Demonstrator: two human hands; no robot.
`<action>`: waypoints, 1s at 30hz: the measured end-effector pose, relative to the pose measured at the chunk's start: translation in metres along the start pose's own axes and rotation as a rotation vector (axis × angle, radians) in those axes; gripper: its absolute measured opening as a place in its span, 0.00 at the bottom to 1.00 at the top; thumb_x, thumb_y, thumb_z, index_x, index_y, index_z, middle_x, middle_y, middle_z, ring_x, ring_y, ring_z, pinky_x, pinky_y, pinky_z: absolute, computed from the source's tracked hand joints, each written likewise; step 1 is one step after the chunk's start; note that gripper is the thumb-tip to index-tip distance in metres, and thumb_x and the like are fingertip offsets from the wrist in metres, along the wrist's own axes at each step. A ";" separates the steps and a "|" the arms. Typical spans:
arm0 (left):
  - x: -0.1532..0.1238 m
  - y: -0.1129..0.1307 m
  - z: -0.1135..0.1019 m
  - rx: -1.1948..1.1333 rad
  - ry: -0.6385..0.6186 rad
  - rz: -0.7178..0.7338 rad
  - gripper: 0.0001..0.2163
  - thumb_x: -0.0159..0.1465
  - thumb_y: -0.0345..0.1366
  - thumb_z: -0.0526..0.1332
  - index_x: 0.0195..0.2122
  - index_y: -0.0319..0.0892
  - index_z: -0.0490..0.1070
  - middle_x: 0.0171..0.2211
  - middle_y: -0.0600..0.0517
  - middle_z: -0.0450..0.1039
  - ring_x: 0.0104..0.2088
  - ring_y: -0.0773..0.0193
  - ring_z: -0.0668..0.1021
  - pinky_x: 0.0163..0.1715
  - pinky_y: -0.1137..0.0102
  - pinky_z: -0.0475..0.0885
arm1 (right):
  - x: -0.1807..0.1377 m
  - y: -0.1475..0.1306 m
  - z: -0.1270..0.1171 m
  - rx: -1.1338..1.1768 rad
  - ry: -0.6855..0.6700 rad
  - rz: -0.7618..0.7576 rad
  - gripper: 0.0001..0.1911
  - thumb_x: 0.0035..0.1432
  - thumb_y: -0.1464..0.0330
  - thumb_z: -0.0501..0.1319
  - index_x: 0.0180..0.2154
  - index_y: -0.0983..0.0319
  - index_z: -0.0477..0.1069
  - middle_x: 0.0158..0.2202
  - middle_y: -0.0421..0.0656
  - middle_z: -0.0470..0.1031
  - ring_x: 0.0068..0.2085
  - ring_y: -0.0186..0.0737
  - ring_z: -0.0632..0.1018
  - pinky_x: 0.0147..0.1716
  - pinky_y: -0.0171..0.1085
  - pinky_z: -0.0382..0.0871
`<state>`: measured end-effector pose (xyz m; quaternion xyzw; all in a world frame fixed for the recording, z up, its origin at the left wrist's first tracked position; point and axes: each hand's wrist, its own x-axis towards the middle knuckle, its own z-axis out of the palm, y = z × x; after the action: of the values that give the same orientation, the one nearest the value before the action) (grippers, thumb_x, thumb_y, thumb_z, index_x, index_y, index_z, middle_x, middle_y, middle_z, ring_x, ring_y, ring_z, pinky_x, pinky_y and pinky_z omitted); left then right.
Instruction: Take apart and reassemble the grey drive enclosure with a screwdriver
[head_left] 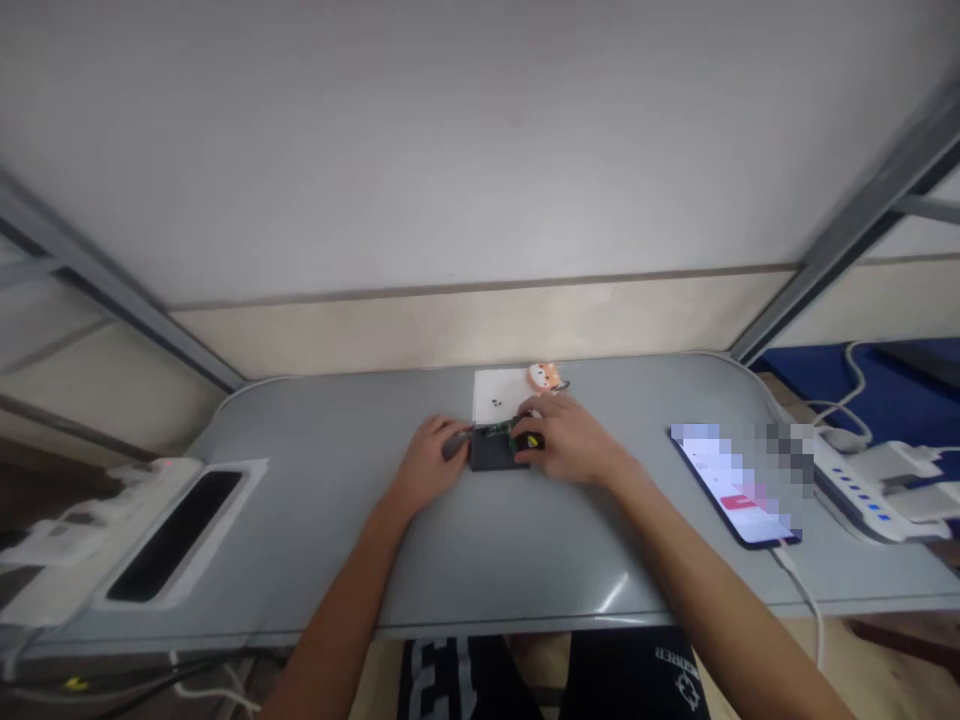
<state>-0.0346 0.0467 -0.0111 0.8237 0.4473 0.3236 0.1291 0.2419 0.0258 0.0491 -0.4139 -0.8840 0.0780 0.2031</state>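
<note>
A flat dark rectangular casing (495, 455) lies on the grey table between my hands. Along its far edge shows a green circuit board (513, 424), partly covered by fingers. My left hand (433, 462) is closed around a small grey tool (454, 446) at the casing's left edge; its exact kind is too small to make out. With bent fingers, my right hand (566, 437) grips a black piece with a yellow mark (531, 440) over the casing's right end. Behind the casing is a white sheet (491, 390) bearing a few tiny dark parts (496, 403).
An orange and white animal-faced trinket (544, 376) sits on the sheet's far right corner. To the right lie a lit phone (731, 480) with a cable and a white power strip (862, 490). Another power strip (142, 500) and a black phone-like slab (176, 535) are at left.
</note>
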 end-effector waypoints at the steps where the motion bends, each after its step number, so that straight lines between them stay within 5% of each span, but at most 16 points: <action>1: 0.000 0.000 -0.001 -0.009 -0.005 0.005 0.10 0.69 0.32 0.61 0.49 0.47 0.77 0.44 0.48 0.76 0.49 0.54 0.76 0.53 0.55 0.74 | 0.000 0.001 0.005 0.014 -0.002 0.009 0.12 0.59 0.62 0.72 0.45 0.57 0.82 0.50 0.48 0.78 0.51 0.49 0.78 0.54 0.50 0.68; 9: 0.001 0.006 -0.003 -0.020 -0.054 0.027 0.10 0.70 0.33 0.61 0.50 0.46 0.77 0.45 0.48 0.78 0.49 0.55 0.76 0.53 0.56 0.74 | -0.013 -0.005 0.025 0.086 0.094 0.047 0.12 0.61 0.61 0.71 0.45 0.57 0.82 0.54 0.48 0.78 0.51 0.49 0.77 0.52 0.48 0.69; 21: 0.000 0.004 -0.002 -0.021 -0.054 0.030 0.09 0.72 0.34 0.59 0.48 0.45 0.77 0.42 0.49 0.79 0.46 0.56 0.76 0.51 0.57 0.74 | -0.014 0.003 0.023 0.050 -0.005 -0.008 0.19 0.58 0.58 0.73 0.50 0.56 0.80 0.52 0.49 0.78 0.52 0.52 0.77 0.51 0.50 0.69; 26: 0.006 0.021 -0.010 0.027 0.062 0.000 0.09 0.69 0.30 0.59 0.49 0.44 0.73 0.42 0.48 0.76 0.47 0.55 0.76 0.52 0.57 0.73 | -0.015 0.013 0.006 0.134 0.317 -0.003 0.14 0.66 0.68 0.63 0.52 0.56 0.77 0.54 0.50 0.77 0.55 0.52 0.77 0.54 0.51 0.71; 30: 0.025 0.051 -0.010 0.024 -0.132 0.140 0.15 0.70 0.37 0.63 0.56 0.45 0.70 0.54 0.46 0.75 0.55 0.53 0.75 0.58 0.55 0.70 | -0.019 0.021 -0.011 0.221 0.783 0.072 0.08 0.70 0.68 0.58 0.45 0.57 0.77 0.44 0.48 0.80 0.47 0.47 0.79 0.48 0.47 0.73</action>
<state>0.0017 0.0374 0.0320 0.8739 0.3830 0.2718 0.1255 0.2719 0.0246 0.0469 -0.4185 -0.7111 0.0163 0.5647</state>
